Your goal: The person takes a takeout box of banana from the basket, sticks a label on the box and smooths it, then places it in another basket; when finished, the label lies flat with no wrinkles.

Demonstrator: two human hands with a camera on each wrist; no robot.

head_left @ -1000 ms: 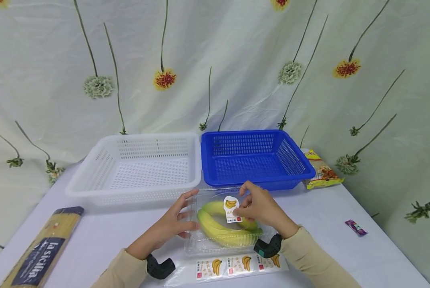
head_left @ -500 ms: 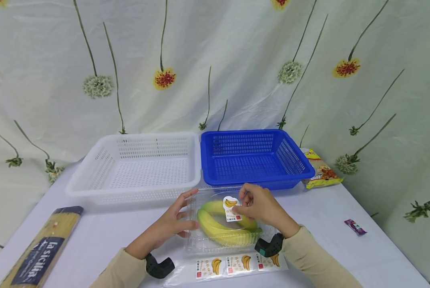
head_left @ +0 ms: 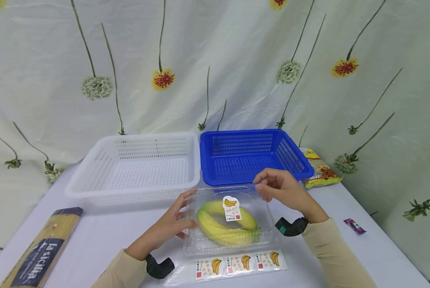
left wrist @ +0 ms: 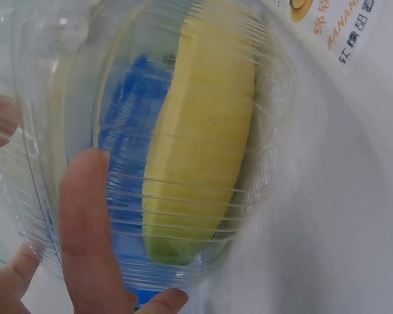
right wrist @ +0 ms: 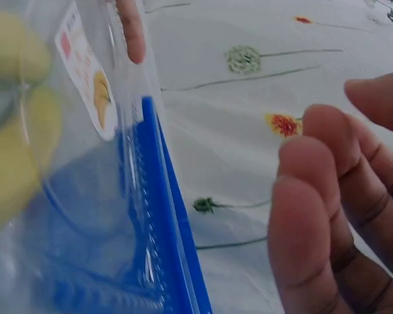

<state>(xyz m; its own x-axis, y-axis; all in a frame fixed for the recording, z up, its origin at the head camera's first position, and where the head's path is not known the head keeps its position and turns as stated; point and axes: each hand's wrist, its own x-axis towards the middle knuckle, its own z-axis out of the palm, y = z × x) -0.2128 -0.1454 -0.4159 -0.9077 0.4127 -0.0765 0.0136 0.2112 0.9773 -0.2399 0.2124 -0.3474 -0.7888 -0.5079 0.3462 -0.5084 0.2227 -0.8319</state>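
Observation:
A clear plastic clamshell box (head_left: 200, 247) stands on the white cloth with yellow bananas (head_left: 212, 227) inside. On its lid lies a white banana sticker (head_left: 232, 209), flat and slightly tilted. My left hand (head_left: 169, 225) grips the box's left side, thumb at the near part and fingers farther back. In the left wrist view the thumb (left wrist: 88, 229) presses on the ribbed wall. By the lid's far right corner, my right hand (head_left: 286, 191) hovers with loosely bent fingers. The right wrist view shows nothing between its fingertips (right wrist: 301, 216). A strip of banana stickers (head_left: 244, 263) lies before the box.
Behind the box sit a white plastic basket (head_left: 133, 194) and a blue basket (head_left: 256, 182), side by side. A pasta pack (head_left: 43, 250) lies at the left. To the right are a yellow food bag (head_left: 323, 172) and a small purple packet (head_left: 354, 226).
My right hand has let go of the sticker and moved right and away, to the lid's far right corner. The sticker stays on the lid. My left hand keeps its hold on the box.

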